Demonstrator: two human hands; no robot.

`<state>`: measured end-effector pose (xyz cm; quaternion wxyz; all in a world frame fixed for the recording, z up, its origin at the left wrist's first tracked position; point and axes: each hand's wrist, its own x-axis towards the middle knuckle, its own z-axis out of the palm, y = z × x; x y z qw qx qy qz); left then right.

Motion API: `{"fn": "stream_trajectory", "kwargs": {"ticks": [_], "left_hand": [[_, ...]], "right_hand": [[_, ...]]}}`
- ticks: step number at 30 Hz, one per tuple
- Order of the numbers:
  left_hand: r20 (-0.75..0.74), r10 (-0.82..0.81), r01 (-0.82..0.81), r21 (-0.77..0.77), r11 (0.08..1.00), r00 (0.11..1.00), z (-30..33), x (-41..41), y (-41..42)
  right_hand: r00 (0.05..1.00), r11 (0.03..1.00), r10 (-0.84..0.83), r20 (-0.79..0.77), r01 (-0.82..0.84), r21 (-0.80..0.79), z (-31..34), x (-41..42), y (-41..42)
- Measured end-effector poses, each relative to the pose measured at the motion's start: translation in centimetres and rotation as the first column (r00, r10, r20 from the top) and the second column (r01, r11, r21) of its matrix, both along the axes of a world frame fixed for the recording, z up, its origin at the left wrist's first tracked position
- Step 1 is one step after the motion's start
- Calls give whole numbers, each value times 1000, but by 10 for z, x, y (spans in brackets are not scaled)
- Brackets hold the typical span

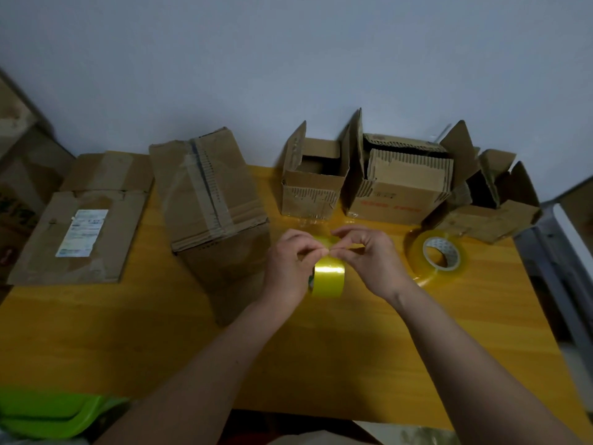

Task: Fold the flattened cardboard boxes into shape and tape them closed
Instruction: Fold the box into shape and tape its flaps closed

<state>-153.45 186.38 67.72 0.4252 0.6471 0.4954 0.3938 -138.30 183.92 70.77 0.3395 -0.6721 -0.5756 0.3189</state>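
Observation:
A small roll of yellow-tinted tape (pixel 328 277) is held above the wooden table (pixel 353 348). My left hand (pixel 290 268) grips the roll from the left side. My right hand (pixel 365 255) pinches at the top of the roll, fingertips meeting those of my left hand. A taped, folded box (pixel 211 203) stands just left of my hands. A flattened box (pixel 83 226) with a white label lies at the table's left end.
A larger roll of clear tape (pixel 438 256) lies flat to the right. Three open boxes (pixel 313 187) (pixel 401 187) (pixel 494 207) stand along the wall. A green object (pixel 48 412) sits at the lower left, and a grey frame (pixel 558 268) borders the table's right edge.

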Motion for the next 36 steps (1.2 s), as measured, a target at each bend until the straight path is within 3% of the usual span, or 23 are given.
{"fn": "stream_trajectory", "kwargs": {"ticks": [3, 5, 7, 11, 14, 17, 19, 21, 23, 26, 29, 33, 36], "left_hand": [[10, -67, 68, -94, 993, 998, -4, 6, -1], [-6, -111, 108, -180, 978, 994, -10, 9, -3], [-161, -93, 65, -172, 983, 982, -19, 5, -2], [-416, 14, -22, -14, 1000, 909, -32, -24, -2], [-544, 154, -52, 199, 979, 825, -30, -54, -4], [-565, 419, -170, 440, 882, 711, -32, -90, 2], [-542, 528, -261, 494, 830, 654, -30, -115, 13], [-583, 526, -280, 463, 841, 619, -27, -137, 29], [-663, 409, -222, 351, 910, 627, -25, -149, 44], [-724, 248, -107, 236, 966, 644, -28, -150, 55], [-689, 226, -69, 248, 966, 689, -32, -143, 52], [-582, 215, -38, 301, 953, 784, -33, -148, 41], [-579, 207, -23, 308, 951, 789, -35, -156, 36]], "right_hand": [[998, 998, -55, 29, 56, -38, -6, 7, -4], [984, 993, -67, 166, 82, -83, -16, 14, -7], [938, 991, -27, 347, 72, -116, -30, 21, -12], [786, 962, 168, 594, 1, -272, -72, 27, -22], [665, 935, 271, 696, -9, -356, -95, 18, -29], [635, 921, 333, 697, -60, -386, -102, 6, -27], [624, 906, 370, 689, -79, -415, -98, -4, -19], [693, 946, 296, 657, -117, -303, -88, -19, -4], [784, 978, 194, 589, -198, -59, -70, -45, 17], [812, 919, 205, 547, -352, 178, -46, -94, 57], [728, 896, 280, 626, -432, 101, -40, -124, 87], [776, 909, 261, 574, -399, 125, -49, -127, 85], [763, 905, 209, 612, -388, 174, -52, -132, 77]]}}
